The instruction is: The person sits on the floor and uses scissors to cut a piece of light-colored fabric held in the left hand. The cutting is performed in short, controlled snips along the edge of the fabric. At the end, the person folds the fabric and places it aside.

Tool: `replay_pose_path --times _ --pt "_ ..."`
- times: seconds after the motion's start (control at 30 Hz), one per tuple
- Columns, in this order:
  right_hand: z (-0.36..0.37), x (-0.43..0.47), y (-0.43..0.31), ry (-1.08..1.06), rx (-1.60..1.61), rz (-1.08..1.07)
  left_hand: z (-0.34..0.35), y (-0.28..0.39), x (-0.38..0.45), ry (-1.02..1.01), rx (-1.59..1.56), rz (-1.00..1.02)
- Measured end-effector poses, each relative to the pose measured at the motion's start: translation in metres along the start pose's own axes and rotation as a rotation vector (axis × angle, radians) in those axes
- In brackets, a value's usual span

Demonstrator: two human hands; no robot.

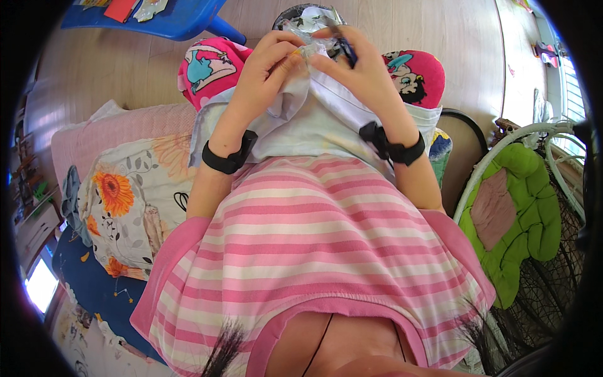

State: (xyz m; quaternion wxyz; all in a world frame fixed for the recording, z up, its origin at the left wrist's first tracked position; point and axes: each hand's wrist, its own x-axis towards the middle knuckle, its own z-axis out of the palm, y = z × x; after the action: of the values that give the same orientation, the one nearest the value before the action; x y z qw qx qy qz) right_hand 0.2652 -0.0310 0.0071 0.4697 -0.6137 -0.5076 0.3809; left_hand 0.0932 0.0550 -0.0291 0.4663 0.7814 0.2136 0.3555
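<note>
A pale whitish cloth (pixel 301 127) lies across my lap and rises in folds towards my fingers. My left hand (pixel 273 66) pinches a gathered bit of it between thumb and index finger, with a small yellowish spot at the fingertips. Close beside it, my right hand (pixel 353 68) has a dark blue-black tool (pixel 347 49) tucked in its fingers, blurred and partly hidden, so its kind is unclear. The right thumb meets a small crumpled whitish, see-through piece (pixel 313 49) between the two hands. Black straps circle both wrists.
Just beyond my hands stands a dark-rimmed bin (pixel 282 19) holding crumpled plastic and paper. A blue plastic stool or small table (pixel 188 19) is at upper left. Flower-print bedding (pixel 122 188) lies to my left. A white-framed seat with a green cushion (pixel 518 198) stands at right.
</note>
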Motion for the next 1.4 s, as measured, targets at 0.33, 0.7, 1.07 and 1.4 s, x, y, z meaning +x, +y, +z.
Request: replay_pose_path --times 0.33,0.7,1.07,1.4 --pt "0.005 0.029 0.022 -0.096 0.127 0.220 -0.001 -0.008 -0.007 0.197 -0.594 -0.599" --pt "0.007 0.035 0.015 -0.126 0.215 0.217 -0.020 -0.005 0.017 -0.279 -0.386 -0.715" --pt "-0.027 0.057 0.014 -0.346 0.441 0.478 -0.018 -0.009 0.016 -0.080 -0.712 -0.822" --pt "-0.021 0.023 0.010 0.229 -0.412 -0.215 -0.001 -0.023 0.007 -0.049 -0.825 -0.617"
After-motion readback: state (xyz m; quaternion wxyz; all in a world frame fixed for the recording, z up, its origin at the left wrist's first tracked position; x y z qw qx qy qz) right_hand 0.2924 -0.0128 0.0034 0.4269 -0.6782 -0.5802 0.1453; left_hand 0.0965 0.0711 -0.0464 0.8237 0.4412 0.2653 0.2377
